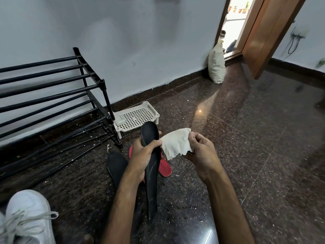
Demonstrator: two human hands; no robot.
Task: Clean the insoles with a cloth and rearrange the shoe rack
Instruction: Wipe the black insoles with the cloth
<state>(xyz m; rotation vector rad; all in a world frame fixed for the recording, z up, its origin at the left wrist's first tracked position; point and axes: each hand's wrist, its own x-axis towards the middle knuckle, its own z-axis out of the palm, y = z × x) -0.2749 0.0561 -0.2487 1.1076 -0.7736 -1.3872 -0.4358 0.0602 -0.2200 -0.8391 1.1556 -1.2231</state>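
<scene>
My left hand (144, 155) grips a long black insole (151, 173) around its middle and holds it upright, toe end away from me. My right hand (200, 150) pinches a crumpled white cloth (175, 143) just right of the insole; the cloth's left edge touches it. On the floor under my hands lie another black insole (116, 164) and a red insole (165, 166), partly hidden by my left hand. The black metal shoe rack (52, 95) stands bare against the wall at the left.
A white perforated plastic tray (139, 115) sits on the floor beside the rack's right end. A white laced sneaker (28, 215) lies at the bottom left. A stuffed sack (216, 66) leans by an open wooden door (270, 32). Dark polished granite floor (263, 138) spreads to the right.
</scene>
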